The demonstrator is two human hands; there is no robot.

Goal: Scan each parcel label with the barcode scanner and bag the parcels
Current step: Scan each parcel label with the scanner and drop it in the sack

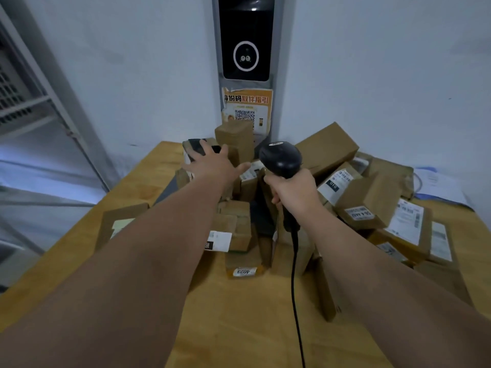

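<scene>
A heap of brown cardboard parcels (366,197) with white labels covers the far half of the wooden table (239,314). My right hand (295,189) grips the handle of a black barcode scanner (280,158), head up over the pile, its black cable (295,282) running down toward me. My left hand (212,163) is stretched out flat with fingers spread above the back left of the heap, over a parcel with a dark top (196,147). It holds nothing. An upright box (235,139) stands just beyond it.
A black wall terminal (245,38) with an orange QR poster (247,110) below it stands behind the pile. Metal shelving (32,102) is at the left. Papers (438,184) lie at the table's far right. A flat box (119,224) sits under my left forearm.
</scene>
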